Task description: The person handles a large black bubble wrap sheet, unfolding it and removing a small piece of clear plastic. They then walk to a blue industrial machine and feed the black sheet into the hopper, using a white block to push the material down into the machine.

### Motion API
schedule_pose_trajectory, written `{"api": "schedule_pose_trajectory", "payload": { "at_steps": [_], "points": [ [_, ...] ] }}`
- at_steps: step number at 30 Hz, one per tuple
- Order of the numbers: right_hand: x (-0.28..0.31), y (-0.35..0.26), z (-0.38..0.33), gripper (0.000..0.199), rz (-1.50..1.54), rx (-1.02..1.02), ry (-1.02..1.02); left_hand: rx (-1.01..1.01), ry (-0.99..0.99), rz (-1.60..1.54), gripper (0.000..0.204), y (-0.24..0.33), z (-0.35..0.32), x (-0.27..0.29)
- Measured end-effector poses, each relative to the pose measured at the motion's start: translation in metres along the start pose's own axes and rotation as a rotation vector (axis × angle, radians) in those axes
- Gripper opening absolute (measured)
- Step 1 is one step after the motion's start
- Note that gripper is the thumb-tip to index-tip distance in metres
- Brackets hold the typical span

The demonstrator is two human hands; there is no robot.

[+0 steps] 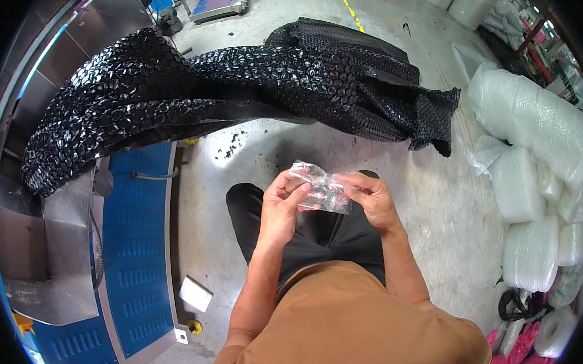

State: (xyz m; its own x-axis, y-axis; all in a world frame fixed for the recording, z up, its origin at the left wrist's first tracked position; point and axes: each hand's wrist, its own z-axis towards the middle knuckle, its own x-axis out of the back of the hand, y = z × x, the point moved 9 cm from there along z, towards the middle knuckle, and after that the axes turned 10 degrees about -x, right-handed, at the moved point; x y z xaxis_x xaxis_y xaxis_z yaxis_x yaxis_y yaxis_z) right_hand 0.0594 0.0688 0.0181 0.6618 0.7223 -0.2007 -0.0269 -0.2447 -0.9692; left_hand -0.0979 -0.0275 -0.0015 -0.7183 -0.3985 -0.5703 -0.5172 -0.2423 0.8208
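Head view, left hand and right hand each pinching one side of a crumpled clear plastic piece, held above black trousers, black bubble wrap sprawling far, blue machine left, clear bubble-wrap rolls right.

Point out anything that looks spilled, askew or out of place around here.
Black specks dot the floor near the black bubble wrap, like scraps or a spill; which, I can't tell. The wrap itself sags, rumpled, off the metal chute. A white block lies askew beside the blue cabinet, as if dropped.
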Motion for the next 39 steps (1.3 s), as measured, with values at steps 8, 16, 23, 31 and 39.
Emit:
{"api": "schedule_pose_trajectory", "payload": {
  "at_steps": [8,16,23,31,39],
  "points": [
    [0.001,-0.015,0.001,0.037,-0.212,0.135,0.029,0.192,-0.083,-0.398,0.035,0.005,0.003,-0.012],
    [-0.005,-0.028,-0.001,0.038,-0.399,0.221,0.03,0.133,-0.097,-0.195,0.044,0.002,0.009,-0.008],
    [-0.004,-0.022,0.0,0.043,-0.363,0.141,-0.111,0.08,-0.012,0.118,0.057,0.004,0.012,0.001],
    [0.033,-0.019,0.002,0.05,-0.091,-0.054,0.005,-0.063,-0.125,0.407,0.073,0.025,0.014,0.013],
    [0.016,0.015,0.001,0.034,-0.29,-0.287,-0.055,-0.054,-0.463,0.818,0.105,0.035,-0.001,-0.049]
  ]
}}
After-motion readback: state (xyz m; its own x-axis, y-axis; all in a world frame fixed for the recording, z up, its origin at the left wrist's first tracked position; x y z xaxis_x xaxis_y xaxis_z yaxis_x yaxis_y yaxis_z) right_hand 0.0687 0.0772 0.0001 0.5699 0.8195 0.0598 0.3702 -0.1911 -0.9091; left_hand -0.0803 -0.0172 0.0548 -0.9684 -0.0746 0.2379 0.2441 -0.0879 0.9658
